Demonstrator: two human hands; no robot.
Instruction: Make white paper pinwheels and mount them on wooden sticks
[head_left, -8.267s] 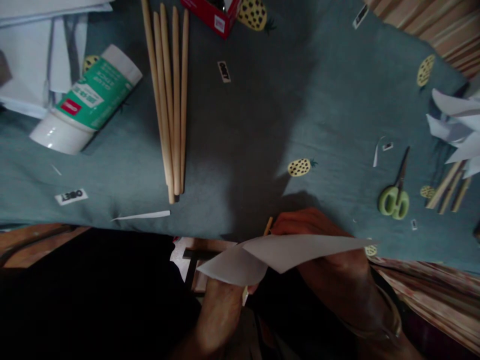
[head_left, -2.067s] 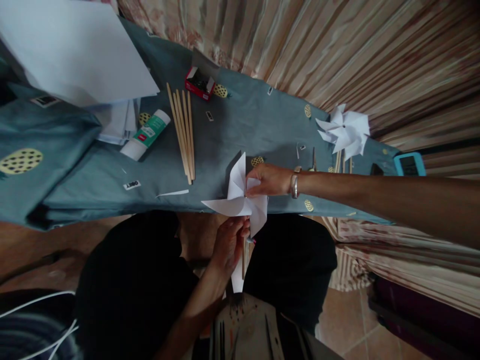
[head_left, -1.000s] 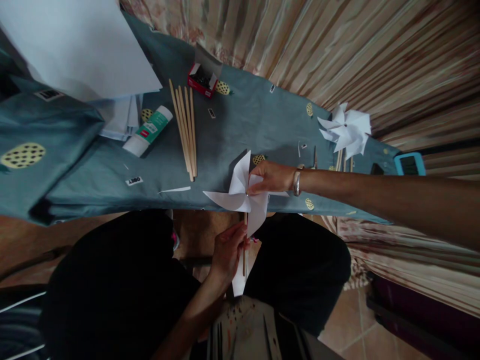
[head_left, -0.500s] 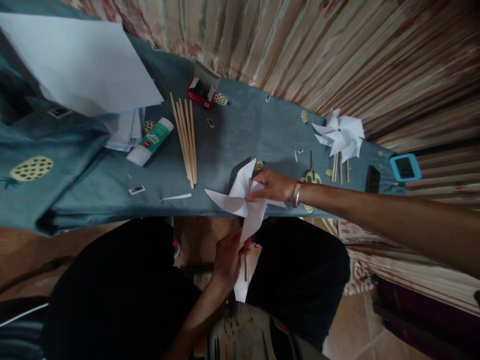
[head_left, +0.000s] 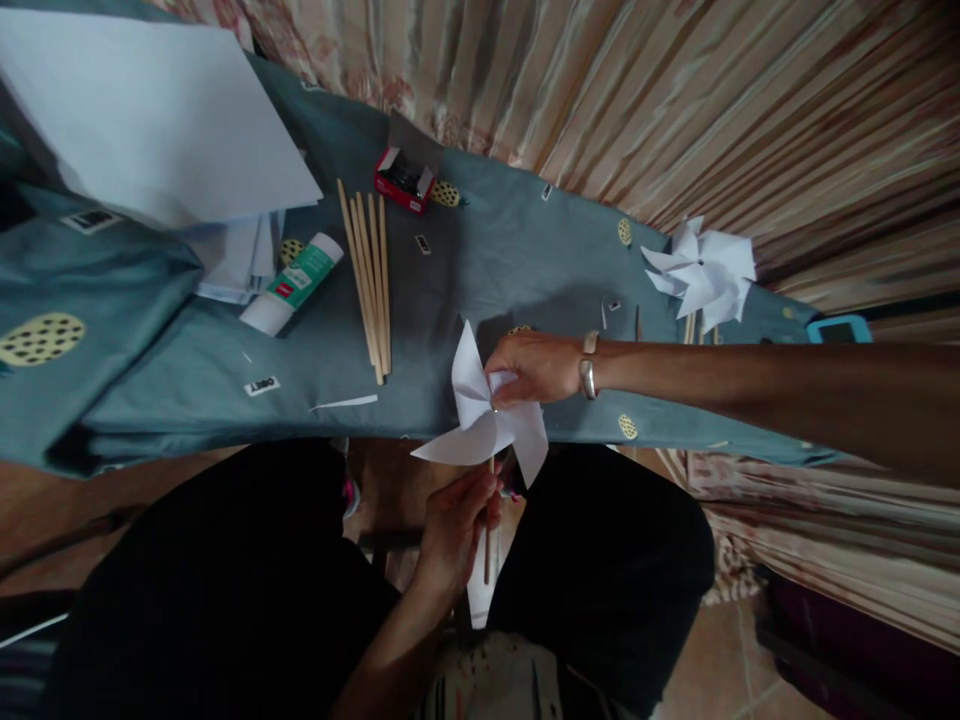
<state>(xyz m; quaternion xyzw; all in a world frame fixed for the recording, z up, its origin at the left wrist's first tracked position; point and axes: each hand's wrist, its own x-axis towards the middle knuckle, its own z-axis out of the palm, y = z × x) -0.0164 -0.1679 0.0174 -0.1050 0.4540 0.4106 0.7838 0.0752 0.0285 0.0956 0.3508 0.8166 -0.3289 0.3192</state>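
Past the near edge of the table (head_left: 420, 415): paper pinwheel (head_left: 476, 436) pinched at hub by right hand (head_left: 544, 367), its stick (head_left: 487, 560) gripped below by left hand (head_left: 454, 525).
Toward far edge, open red box (head_left: 403, 182); left of it, loose wooden sticks (head_left: 367, 290), glue stick (head_left: 294, 285) near those, white paper sheets (head_left: 172, 120) at left end. Paper sliver (head_left: 352, 402) by near edge. At right end, other pinwheels (head_left: 705, 270), blue-framed device (head_left: 840, 330). Right forearm (head_left: 720, 380) in the way, across right half.
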